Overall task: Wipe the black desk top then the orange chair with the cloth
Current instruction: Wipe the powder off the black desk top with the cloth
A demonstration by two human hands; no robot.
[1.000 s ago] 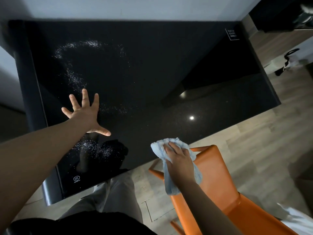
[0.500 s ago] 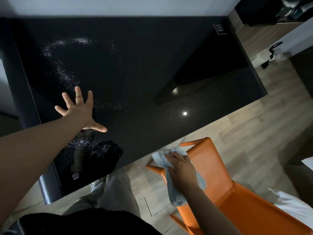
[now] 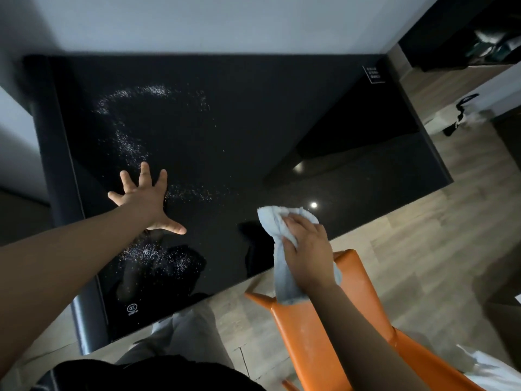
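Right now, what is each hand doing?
Left hand: open, fingers spread on the black desk top.
Right hand: holding the cloth.

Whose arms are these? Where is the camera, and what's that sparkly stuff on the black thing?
The camera sits on a person's head and looks down, so you see their own two arms. There is just this one view. The black thing is a shiny desk with white specks scattered on it. The left hand is spread open on the desk. The right hand grips a light blue cloth near the desk's front edge. Below it stands an orange chair.
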